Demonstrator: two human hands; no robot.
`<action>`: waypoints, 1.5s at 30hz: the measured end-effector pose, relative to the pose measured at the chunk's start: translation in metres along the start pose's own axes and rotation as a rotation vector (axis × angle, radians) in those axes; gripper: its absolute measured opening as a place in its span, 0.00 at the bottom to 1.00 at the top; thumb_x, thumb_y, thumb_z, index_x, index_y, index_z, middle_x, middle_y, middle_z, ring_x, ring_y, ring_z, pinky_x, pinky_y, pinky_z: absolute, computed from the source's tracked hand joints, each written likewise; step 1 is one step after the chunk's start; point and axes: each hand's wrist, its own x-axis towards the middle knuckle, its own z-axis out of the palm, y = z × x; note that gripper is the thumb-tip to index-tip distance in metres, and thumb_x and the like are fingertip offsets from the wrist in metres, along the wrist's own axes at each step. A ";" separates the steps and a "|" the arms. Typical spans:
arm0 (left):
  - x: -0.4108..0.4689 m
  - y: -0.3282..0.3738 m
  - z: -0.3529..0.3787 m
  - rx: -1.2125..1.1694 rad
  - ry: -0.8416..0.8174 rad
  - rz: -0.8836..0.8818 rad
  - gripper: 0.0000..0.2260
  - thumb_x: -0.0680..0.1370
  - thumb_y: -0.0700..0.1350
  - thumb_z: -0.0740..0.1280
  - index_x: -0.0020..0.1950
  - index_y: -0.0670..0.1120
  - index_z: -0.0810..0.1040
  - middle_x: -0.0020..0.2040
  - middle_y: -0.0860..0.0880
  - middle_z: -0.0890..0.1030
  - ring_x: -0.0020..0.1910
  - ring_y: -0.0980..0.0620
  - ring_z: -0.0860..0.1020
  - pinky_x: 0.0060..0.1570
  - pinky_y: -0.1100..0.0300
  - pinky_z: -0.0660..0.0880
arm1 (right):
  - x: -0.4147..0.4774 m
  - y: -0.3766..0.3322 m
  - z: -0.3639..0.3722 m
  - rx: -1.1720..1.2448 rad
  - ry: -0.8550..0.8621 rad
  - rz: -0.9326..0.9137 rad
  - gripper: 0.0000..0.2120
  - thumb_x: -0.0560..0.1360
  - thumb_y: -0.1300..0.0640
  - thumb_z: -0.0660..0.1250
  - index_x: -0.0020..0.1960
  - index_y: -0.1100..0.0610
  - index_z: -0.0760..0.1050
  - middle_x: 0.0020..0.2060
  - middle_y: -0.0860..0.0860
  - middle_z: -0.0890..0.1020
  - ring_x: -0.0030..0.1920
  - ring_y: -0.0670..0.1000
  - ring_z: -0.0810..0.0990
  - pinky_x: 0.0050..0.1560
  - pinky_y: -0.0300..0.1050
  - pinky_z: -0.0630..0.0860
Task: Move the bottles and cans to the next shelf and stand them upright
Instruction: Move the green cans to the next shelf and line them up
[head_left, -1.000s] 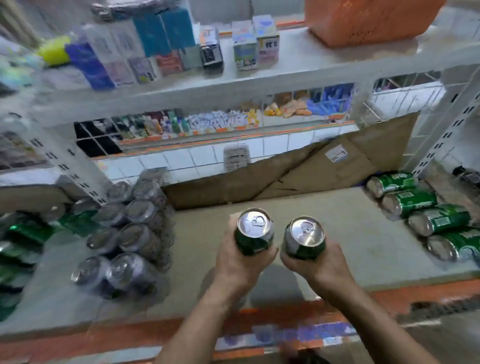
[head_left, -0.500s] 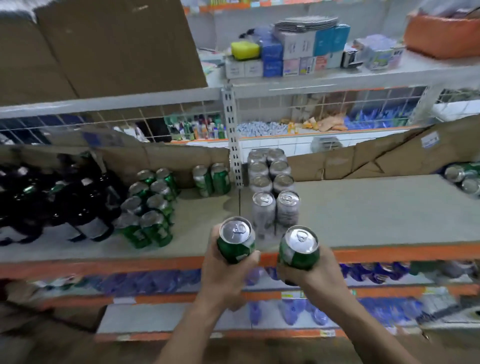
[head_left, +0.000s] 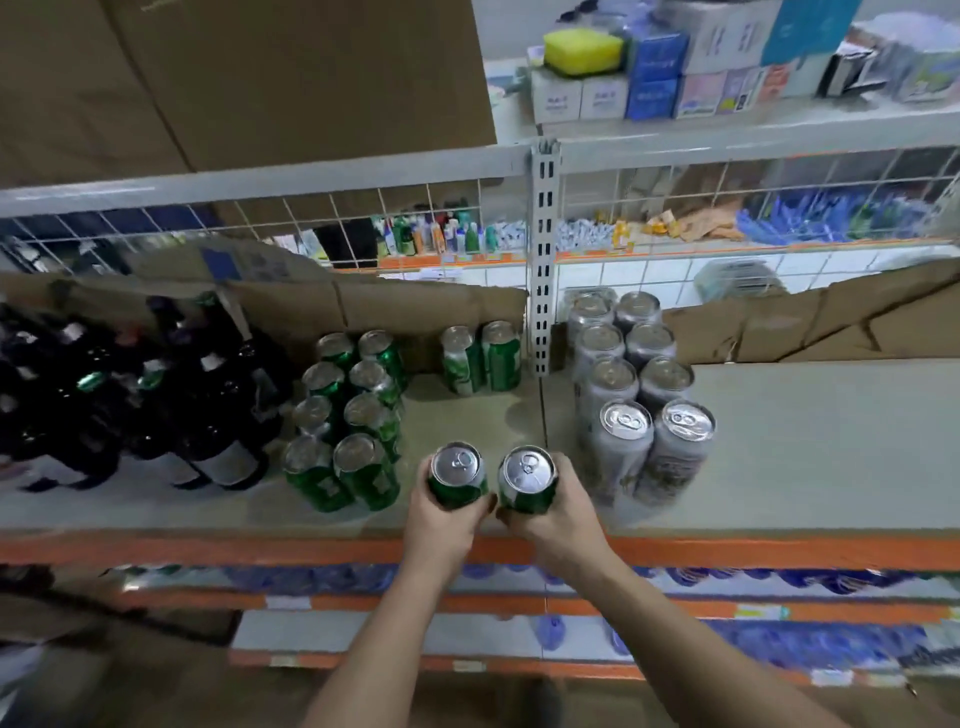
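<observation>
- Your left hand (head_left: 441, 525) has its grip closed round the left green can (head_left: 457, 475), which is upright with its pull-tab top facing you.
- Your right hand (head_left: 558, 519) has its grip wrapped round the right green can (head_left: 527, 480), also upright.
- The two held cans are side by side and almost touching, over the front part of the shelf (head_left: 805, 441). You cannot tell whether their bases rest on it.
- At ten o'clock from your left hand, a two-wide block of green cans (head_left: 348, 415) stands upright.
- At twelve o'clock, a pair of green cans (head_left: 480, 358) stands at the back, just beside the slotted post (head_left: 543, 260).
- At one to two o'clock from your right hand, two rows of silver cans (head_left: 631, 384) stand upright, the nearest just beside your fingers.
- At nine o'clock, at the shelf's far left, dark bottles (head_left: 156, 405) stand clustered.
</observation>
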 end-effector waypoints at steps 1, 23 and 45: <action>0.011 -0.003 0.003 0.026 0.010 -0.020 0.28 0.58 0.47 0.82 0.56 0.53 0.78 0.53 0.49 0.85 0.53 0.48 0.84 0.61 0.41 0.79 | 0.013 0.003 0.007 0.018 0.004 -0.006 0.26 0.65 0.68 0.80 0.56 0.52 0.73 0.46 0.47 0.84 0.44 0.35 0.81 0.47 0.33 0.76; 0.127 -0.002 0.041 0.304 0.002 0.081 0.10 0.74 0.38 0.74 0.50 0.53 0.81 0.46 0.56 0.84 0.48 0.59 0.82 0.51 0.50 0.81 | 0.125 0.038 0.046 -0.029 0.190 -0.003 0.19 0.74 0.64 0.75 0.60 0.48 0.78 0.53 0.49 0.84 0.55 0.51 0.84 0.52 0.59 0.81; 0.125 0.167 0.004 0.129 -0.383 0.576 0.25 0.74 0.46 0.72 0.71 0.53 0.73 0.67 0.58 0.76 0.71 0.56 0.73 0.69 0.67 0.67 | 0.095 -0.146 -0.029 -0.318 0.341 -0.365 0.30 0.74 0.62 0.74 0.74 0.51 0.71 0.63 0.36 0.75 0.65 0.33 0.73 0.66 0.29 0.67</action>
